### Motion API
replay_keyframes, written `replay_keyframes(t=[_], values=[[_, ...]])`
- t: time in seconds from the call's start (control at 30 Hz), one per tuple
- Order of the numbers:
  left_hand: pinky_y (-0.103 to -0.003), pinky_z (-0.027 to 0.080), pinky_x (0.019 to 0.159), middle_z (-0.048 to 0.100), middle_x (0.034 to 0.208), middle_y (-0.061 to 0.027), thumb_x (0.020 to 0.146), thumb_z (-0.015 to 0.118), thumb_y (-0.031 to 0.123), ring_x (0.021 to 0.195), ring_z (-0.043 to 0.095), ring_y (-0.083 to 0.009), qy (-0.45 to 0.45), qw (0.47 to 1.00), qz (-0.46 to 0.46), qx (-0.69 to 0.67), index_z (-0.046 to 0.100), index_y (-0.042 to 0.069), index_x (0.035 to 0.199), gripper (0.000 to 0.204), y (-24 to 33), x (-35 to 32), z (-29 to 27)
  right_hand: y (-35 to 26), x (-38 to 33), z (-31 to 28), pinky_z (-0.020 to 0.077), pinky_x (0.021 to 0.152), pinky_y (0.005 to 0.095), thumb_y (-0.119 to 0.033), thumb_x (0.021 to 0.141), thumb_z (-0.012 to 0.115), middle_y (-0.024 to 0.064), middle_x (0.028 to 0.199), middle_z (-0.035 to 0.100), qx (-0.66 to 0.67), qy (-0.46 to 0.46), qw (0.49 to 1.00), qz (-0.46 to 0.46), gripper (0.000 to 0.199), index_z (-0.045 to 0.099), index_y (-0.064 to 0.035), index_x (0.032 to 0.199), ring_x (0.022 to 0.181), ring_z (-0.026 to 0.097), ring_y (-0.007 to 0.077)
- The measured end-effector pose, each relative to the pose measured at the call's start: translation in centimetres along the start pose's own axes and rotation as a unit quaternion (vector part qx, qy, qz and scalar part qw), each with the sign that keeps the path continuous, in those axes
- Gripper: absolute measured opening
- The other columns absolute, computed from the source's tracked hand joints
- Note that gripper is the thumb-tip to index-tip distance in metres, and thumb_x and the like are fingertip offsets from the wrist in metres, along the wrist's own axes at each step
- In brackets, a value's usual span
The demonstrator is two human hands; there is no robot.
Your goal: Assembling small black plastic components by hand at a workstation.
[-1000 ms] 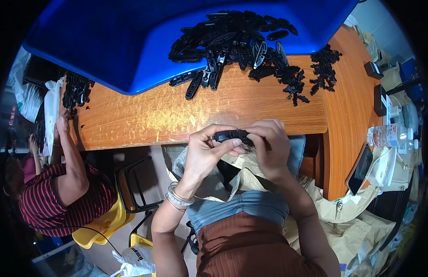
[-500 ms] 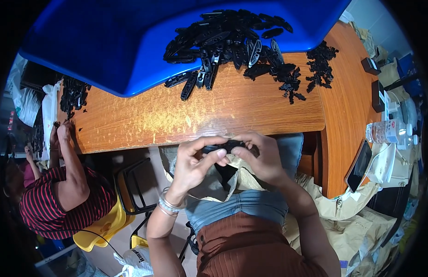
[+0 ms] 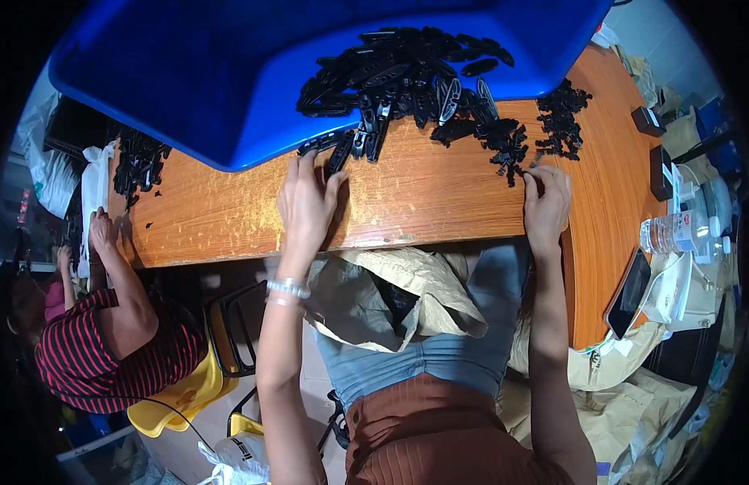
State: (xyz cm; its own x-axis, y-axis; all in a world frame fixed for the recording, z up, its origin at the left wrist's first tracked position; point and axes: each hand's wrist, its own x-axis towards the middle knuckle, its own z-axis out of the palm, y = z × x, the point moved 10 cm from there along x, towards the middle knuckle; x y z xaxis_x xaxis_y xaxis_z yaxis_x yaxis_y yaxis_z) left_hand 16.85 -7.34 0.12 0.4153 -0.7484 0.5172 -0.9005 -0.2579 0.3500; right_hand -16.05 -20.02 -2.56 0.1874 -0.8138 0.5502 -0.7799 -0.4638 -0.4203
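My left hand [image 3: 304, 204] reaches over the table to the front lip of the blue bin. Its fingertips touch a long black plastic part [image 3: 319, 142], thumb spread apart from them. Beside it lie several more oval black parts [image 3: 391, 73], heaped in the bin and spilling onto the wood. My right hand [image 3: 547, 206] is at the small black plastic pieces [image 3: 508, 145], thumb and forefinger pinched at a small dark piece [image 3: 535, 161]. On my lap an open paper-lined sack [image 3: 439, 279] holds dark things I cannot make out.
The blue bin [image 3: 253, 105] lies tipped on the wooden table [image 3: 439, 210]. Another small-piece pile [image 3: 564, 121] is at right, near a phone [image 3: 628, 291] and water bottle [image 3: 670, 233]. A person in a striped shirt [image 3: 120, 352] works at left, beside black parts [image 3: 136, 166].
My hands have parted from above the lap, where they held a black part together. The left went forward to the bin's lip, the right forward and right to the small pieces.
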Motion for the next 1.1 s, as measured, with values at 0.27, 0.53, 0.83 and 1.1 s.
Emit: replay_keyframes(t=[0.27, 0.53, 0.83, 1.1], values=[[-0.035, 0.048, 0.06, 0.064, 0.084, -0.0157, 0.079, 0.068, 0.019, 0.071, 0.063, -0.0305, -0.041, 0.998, -0.028, -0.043, 0.064, -0.003, 0.092, 0.026, -1.6, 0.0, 2.4, -1.1, 0.3, 0.5, 0.0431, 0.079, 0.0357, -0.006, 0.081, 0.063, 0.0119, 0.091, 0.059, 0.024, 0.007, 0.999, -0.028, 0.015, 0.062, -0.0001, 0.095, 0.088, 0.054, 0.0273], [-0.036, 0.058, 0.073, 0.06, 0.092, -0.0224, 0.084, 0.042, -0.007, 0.086, 0.065, -0.0321, -0.227, 0.56, -0.309, -0.734, 0.031, -0.003, 0.129, 0.047, 3.0, -6.3, 5.3, -2.3, -2.0, 0.9, 0.0453, 0.067, 0.0224, -0.001, 0.087, 0.054, 0.0094, 0.093, 0.061, 0.417, -0.019, 0.898, 0.137, 0.018, 0.059, 0.0031, 0.104, 0.078, 0.058, 0.0116], [-0.025, 0.049, 0.079, 0.061, 0.096, -0.0096, 0.077, 0.065, -0.007, 0.086, 0.059, -0.0122, -0.29, 0.68, -0.219, -0.637, 0.057, -0.002, 0.103, 0.028, 8.5, -7.7, 3.9, -10.9, -5.3, 2.3, 0.0435, 0.053, 0.019, 0.002, 0.087, 0.052, 0.0108, 0.079, 0.063, 0.608, -0.205, 0.741, 0.197, 0.017, 0.062, 0.0063, 0.099, 0.061, 0.057, 0.0101], [-0.015, 0.047, 0.055, 0.064, 0.093, -0.0059, 0.077, 0.07, 0.0, 0.069, 0.06, -0.0038, -0.268, 0.758, -0.206, -0.557, 0.063, -0.001, 0.104, 0.028, 7.0, -7.7, 2.5, -11.4, -5.0, 2.1, 0.0454, 0.055, 0.0195, 0.004, 0.083, 0.056, 0.0118, 0.079, 0.064, 0.62, -0.214, 0.718, 0.234, 0.016, 0.063, 0.0056, 0.098, 0.06, 0.058, 0.0127]])
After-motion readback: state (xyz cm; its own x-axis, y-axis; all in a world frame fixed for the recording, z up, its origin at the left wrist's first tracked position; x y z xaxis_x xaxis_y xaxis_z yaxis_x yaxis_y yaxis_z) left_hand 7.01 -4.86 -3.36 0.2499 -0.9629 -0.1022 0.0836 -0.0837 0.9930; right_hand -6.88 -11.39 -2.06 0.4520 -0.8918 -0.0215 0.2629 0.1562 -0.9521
